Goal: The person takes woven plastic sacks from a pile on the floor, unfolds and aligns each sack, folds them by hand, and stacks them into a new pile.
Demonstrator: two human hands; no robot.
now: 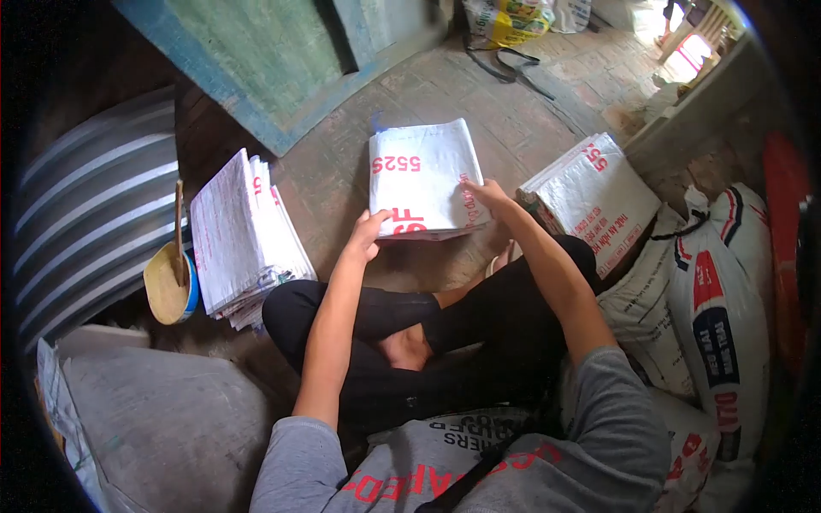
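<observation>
A stack of folded white sacks (pixel 423 175) with red print lies in front of my crossed legs. My left hand (pixel 369 234) is at its near left corner, thumb on top and the other fingers curled at the edge. At the right edge, my right hand (pixel 489 195) has its thumb over the top sack, with its other fingers partly hidden. Another pile of folded white sacks (pixel 239 231) sits to the left, its layers fanned out. To the right, near my knee, is a third pile of folded sacks (pixel 599 197).
A blue bowl (pixel 171 286) with a wooden-handled tool stands left, beside corrugated metal sheeting (pixel 103 214). Full white sacks (pixel 718 316) crowd the right. A blue-green wooden panel (pixel 256 68) is ahead, and a dark strap (pixel 513 73) lies on the brick floor.
</observation>
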